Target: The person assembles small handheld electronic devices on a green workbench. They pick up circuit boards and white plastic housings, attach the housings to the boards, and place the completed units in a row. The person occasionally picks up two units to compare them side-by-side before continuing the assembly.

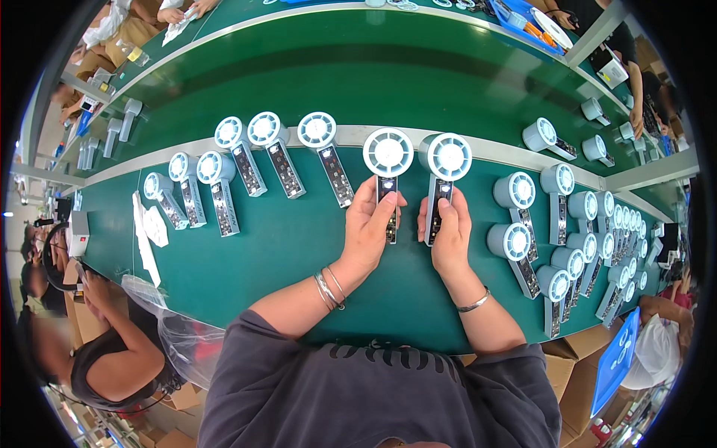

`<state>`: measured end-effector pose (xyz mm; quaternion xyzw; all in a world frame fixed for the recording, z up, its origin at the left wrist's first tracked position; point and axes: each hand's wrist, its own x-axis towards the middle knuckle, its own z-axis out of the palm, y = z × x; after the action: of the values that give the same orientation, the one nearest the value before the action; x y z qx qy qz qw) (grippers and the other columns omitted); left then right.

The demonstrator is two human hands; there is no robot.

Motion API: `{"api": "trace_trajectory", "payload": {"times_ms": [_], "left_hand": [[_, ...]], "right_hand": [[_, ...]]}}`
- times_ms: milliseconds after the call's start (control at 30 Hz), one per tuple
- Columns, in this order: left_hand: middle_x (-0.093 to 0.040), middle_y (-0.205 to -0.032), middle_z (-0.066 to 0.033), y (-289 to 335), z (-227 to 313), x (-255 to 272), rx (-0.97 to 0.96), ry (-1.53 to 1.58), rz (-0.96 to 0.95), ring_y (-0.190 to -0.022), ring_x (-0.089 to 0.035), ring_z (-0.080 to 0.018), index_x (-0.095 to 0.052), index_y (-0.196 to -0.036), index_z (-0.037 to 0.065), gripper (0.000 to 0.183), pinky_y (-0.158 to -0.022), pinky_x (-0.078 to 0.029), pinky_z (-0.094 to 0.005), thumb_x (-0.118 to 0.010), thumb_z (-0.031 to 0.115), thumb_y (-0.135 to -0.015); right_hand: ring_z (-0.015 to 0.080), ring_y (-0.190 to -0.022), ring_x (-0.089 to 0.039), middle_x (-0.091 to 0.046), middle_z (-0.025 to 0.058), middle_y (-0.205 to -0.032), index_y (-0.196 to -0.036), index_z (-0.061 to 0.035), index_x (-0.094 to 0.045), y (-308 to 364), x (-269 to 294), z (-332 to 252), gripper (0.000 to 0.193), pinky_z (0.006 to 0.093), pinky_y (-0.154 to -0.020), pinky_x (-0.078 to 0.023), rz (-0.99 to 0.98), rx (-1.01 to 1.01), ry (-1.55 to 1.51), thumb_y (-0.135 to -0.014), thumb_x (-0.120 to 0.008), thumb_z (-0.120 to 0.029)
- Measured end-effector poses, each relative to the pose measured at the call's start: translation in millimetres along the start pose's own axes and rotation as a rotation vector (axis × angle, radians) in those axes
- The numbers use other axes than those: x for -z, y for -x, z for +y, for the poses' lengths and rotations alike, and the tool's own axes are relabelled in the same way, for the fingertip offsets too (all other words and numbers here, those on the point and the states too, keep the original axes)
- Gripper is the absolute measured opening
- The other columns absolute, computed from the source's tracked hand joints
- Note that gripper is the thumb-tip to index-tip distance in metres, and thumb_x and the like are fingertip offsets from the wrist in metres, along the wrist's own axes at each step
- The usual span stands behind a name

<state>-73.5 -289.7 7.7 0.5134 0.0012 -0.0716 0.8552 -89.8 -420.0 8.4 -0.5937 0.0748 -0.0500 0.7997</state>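
The green surface [299, 254] carries rows of small white handheld fans with open handles; two lie mid-surface, side by side. The left hand [371, 224] pinches the left fan [388, 173] by its handle, the right hand [447, 228] pinches the right fan [442, 175] likewise; both look light, rigid plastic, the exposed circuit strip probably fragile, so the handle edges seem the safest hold.

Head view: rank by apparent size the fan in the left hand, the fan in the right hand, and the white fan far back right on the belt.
1-2. Fan in the left hand and fan in the right hand: alike, no ranking.
3. Far white fan: smaller-looking, though it lies farther from the camera, so true size is unsure.
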Motion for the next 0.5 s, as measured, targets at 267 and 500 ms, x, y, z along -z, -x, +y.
{"api": "trace_trajectory", "payload": {"times_ms": [267,500], "left_hand": [[-0.057,-0.087,-0.0056,0.1,-2.7,-0.1,-0.013,0.011,0.02,-0.068,-0.051,-0.0082,-0.046,-0.11,0.003,0.025,-0.059,-0.044,-0.0218,-0.051,0.017,-0.091],[-0.057,-0.087,-0.0055,0.1,-2.3,0.1,-0.023,0.002,0.013,-0.069,-0.051,-0.0087,-0.046,-0.11,0.003,0.026,-0.059,-0.043,-0.0219,-0.051,0.019,-0.091]], "right_hand": [[0.0105,-0.056,-0.05,-0.054,0.0069,-0.079,-0.111,-0.002,-0.043,0.6,0.6,3.7,0.025,0.0224,-0.044,-0.041,0.034,0.063,0.032,-0.092,-0.036,-0.017],[0.0073,-0.057,-0.048,-0.053,0.005,-0.08,-0.117,0.0004,-0.04,1.9,1.9,4.4,0.031,0.02,-0.045,-0.04,-0.008,0.095,0.069,-0.091,-0.041,-0.018]]}}
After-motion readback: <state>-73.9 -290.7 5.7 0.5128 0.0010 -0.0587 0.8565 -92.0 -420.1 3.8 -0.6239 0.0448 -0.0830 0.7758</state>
